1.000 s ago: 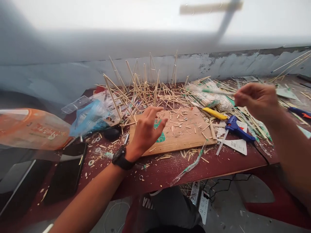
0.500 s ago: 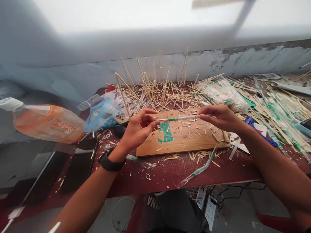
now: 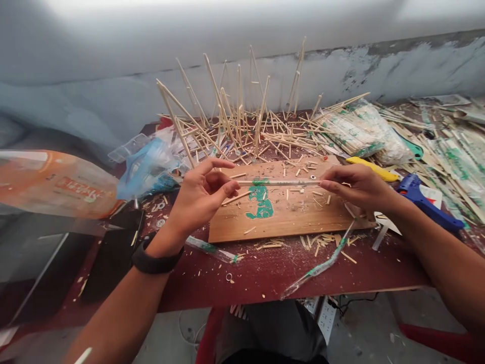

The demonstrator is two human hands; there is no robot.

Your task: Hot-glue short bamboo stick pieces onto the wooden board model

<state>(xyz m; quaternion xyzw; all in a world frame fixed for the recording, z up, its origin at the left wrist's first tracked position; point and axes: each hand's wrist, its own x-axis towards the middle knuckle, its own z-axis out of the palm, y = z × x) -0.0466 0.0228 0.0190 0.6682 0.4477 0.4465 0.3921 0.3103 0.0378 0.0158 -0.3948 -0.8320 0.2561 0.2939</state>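
A pair of wrapped chopsticks in a clear sleeve is held level above a wooden board. My left hand, with a black band on its wrist, is closed at the left end, the index finger raised. My right hand pinches the right end between thumb and fingers. Beneath lies the board with a green printed figure and scattered stick pieces. An emptied plastic wrapper lies in front of the board, and another wrapper is at its left corner.
Behind the board rises a tangle of glued sticks. Packed chopsticks lie at right, near a yellow-handled tool and a blue glue gun. An orange-labelled bottle and a black slab are at left.
The view has shifted, bringing the yellow-handled tool into sight by my right hand. Both hands still hold the chopsticks; the printed green part of the sleeve no longer shows as clearly.
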